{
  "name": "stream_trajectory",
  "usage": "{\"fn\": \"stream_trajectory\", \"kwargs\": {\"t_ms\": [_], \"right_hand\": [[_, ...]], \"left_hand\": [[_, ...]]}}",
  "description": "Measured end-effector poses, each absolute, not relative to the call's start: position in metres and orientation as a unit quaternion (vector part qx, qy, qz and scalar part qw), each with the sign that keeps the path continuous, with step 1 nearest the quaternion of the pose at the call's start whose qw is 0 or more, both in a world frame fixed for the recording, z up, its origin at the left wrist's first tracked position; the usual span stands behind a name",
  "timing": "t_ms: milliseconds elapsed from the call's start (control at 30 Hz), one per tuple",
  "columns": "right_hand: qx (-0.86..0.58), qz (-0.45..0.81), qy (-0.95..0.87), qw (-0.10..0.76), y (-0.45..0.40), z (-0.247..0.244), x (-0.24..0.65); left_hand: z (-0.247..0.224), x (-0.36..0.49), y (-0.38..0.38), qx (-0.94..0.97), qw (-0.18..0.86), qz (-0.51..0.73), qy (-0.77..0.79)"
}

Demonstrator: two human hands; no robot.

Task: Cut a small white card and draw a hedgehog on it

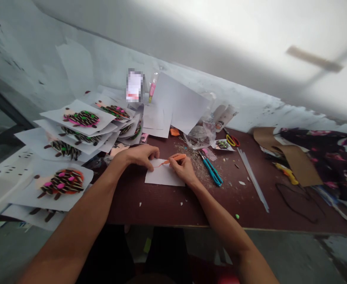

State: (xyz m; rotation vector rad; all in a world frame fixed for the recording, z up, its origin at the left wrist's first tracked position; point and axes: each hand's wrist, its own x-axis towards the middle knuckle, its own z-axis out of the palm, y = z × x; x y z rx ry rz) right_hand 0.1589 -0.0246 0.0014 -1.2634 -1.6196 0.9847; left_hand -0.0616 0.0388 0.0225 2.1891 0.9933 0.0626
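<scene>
An orange marker [177, 158] is pinched in the fingers [173, 163] of the right hand [184, 170], its tip resting on a white paper sheet [162, 179] near a thin, curving orange line. The left hand [139, 155] lies across the sheet's left edge, its fingers loosely curled, pressing down rather than gripping. The smooth, thin sheet sits loose on the dark maroon counter [161, 209], so it could slide if that pressure eases, sending the line astray. Striped seed husks [191, 160] scattered beside the right hand could catch beneath the wrist or paper and jog the stroke. Teal-handled scissors [212, 172] lie just beyond them. To the left, overlapping white cards [44, 138] form a slumping pile, carrying rough, raised seed collages [62, 183] dotted with pink and green; an elbow could easily knock this precarious stack.
</scene>
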Motion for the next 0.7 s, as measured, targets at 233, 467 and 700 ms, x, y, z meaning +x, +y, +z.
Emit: {"fn": "stream_trajectory", "kwargs": {"t_ms": [233,467,700], "right_hand": [[-0.506,0.372,-0.658,0.416,-0.0269,0.0045,0.1588],[-0.503,0.359,-0.663,0.422,-0.0265,0.0034,0.1598],[-0.518,0.37,-0.645,0.423,-0.0276,0.0072,0.1606]], "left_hand": [[0.0251,-0.0612,0.038,0.85,0.356,0.017,0.388],[0.025,-0.0608,0.0383,0.848,0.357,0.011,0.391],[0.0252,-0.0604,0.0383,0.847,0.358,0.008,0.392]]}}
